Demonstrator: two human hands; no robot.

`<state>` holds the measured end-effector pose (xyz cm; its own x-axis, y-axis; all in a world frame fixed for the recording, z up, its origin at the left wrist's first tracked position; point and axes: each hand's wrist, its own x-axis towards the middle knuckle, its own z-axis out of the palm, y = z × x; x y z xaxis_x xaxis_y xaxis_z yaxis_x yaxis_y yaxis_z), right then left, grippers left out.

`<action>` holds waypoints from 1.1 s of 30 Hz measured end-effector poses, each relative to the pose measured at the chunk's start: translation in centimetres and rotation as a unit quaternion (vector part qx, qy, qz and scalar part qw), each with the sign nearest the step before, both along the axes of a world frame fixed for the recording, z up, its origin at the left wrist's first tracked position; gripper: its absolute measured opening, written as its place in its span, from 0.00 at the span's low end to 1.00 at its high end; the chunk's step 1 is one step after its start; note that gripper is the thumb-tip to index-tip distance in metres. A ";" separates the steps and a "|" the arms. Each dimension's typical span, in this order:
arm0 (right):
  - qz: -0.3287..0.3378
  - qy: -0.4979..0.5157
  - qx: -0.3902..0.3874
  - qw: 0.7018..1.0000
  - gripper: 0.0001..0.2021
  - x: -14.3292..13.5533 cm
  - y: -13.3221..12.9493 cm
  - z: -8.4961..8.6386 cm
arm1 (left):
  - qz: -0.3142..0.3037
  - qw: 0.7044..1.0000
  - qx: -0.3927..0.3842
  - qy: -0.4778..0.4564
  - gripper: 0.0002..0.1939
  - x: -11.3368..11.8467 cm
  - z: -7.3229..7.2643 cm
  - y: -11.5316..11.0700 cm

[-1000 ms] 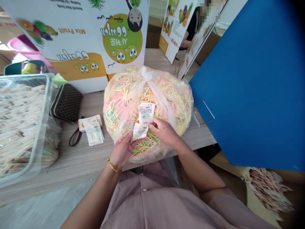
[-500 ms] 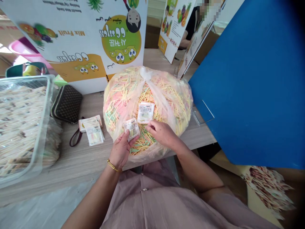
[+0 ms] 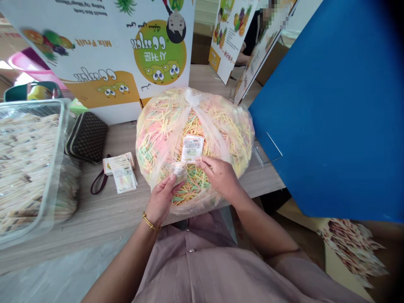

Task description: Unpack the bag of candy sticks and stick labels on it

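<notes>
My left hand (image 3: 162, 198) is closed on a small clear candy packet (image 3: 179, 169), its thumb lying over the front. My right hand (image 3: 219, 174) has thumb and fingertips pinched at the lower right corner of the candy packets (image 3: 192, 147) lying on a big bag. That clear plastic bag (image 3: 225, 115), knotted at the top, is full of thin pink, yellow and green candy sticks and stands at the table's front edge. More packets (image 3: 124, 174) lie in a small pile on the table, left of the bag.
On the left stand a clear tub (image 3: 59, 139) of filled packets and a dark patterned pouch (image 3: 88, 136) with a strap. A printed carton (image 3: 104, 46) rises behind the bag. At right is a blue panel (image 3: 331, 118); beyond, a person (image 3: 249, 42) is partly visible.
My left hand has tilted its packet and brought it slightly right. The fingertips of my right hand have moved up to the corner of the packets on the bag.
</notes>
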<state>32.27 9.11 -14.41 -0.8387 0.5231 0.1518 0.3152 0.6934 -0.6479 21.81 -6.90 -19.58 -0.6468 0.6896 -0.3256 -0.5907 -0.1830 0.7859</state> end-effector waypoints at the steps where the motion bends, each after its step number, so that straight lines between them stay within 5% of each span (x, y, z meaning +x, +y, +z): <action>1: -0.015 0.047 -0.050 0.998 0.12 0.0 -0.2 0.6 | -0.004 1.000 -0.003 0.007 0.17 0.1 -0.1 0.0; 4: -0.025 0.161 -0.147 0.976 0.14 -0.2 -0.9 1.7 | -0.015 1.000 -0.011 0.020 0.17 0.5 -0.4 0.2; 9: -0.013 0.198 -0.143 0.970 0.11 -1.2 -1.4 1.8 | -0.017 0.999 -0.006 0.029 0.18 0.5 -0.4 0.2; 15: -0.021 0.187 -0.221 0.957 0.09 -1.9 -1.8 -0.1 | 0.021 0.998 0.019 -0.047 0.13 0.1 0.5 0.0; 19: -0.024 0.164 -0.240 0.956 0.09 -2.2 -2.8 -1.6 | -0.024 0.998 0.022 -0.051 0.19 0.4 1.0 0.4; 22: -0.014 0.162 -0.185 0.969 0.09 -2.4 -3.2 -1.8 | -0.021 1.000 0.004 -0.019 0.22 0.6 0.8 0.8; 27: 0.013 0.189 0.019 0.982 0.12 -2.2 -3.1 -1.9 | 0.031 0.999 -0.018 -0.025 0.20 0.3 0.4 1.1; 33: 0.048 0.093 0.060 0.993 0.11 -1.8 -4.3 -4.0 | 0.054 0.997 0.011 -0.061 0.14 0.1 1.0 1.1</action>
<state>30.49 4.84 -18.39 -0.8357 0.4107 0.3647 0.1264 0.7900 -0.6000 21.96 -5.80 -18.62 -0.6739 0.6262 -0.3921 -0.6580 -0.2674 0.7040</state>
